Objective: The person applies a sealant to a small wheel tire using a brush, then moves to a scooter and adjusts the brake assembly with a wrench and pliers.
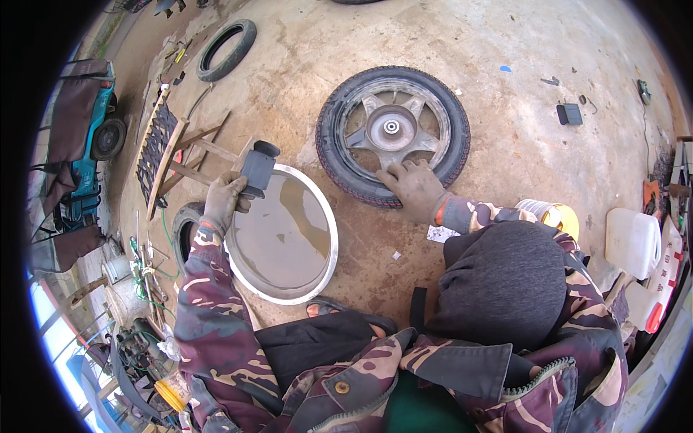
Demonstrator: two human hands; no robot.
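Note:
My gloved left hand (227, 198) is closed around a dark grey, boxy plastic piece (258, 172) with a rounded end. It is held just above the far left rim of a wide round metal basin (334, 249) with murky water in it. A motorcycle wheel (346, 182) with a black tyre and a spoked metal rim lies flat on the floor beyond the basin. My gloved right hand (417, 189) grips the wheel's near edge, its fingers curled over the tyre toward the rim. The glove hides my right thumb's side and part of the tyre.
A wooden stool (170, 155) with a woven black seat lies tipped over at left. Loose tyres (227, 49) lie beyond and beside it. A small dark box (569, 114) sits far right. A yellow-and-white bucket (559, 216) and a white jerrycan (633, 242) stand at right.

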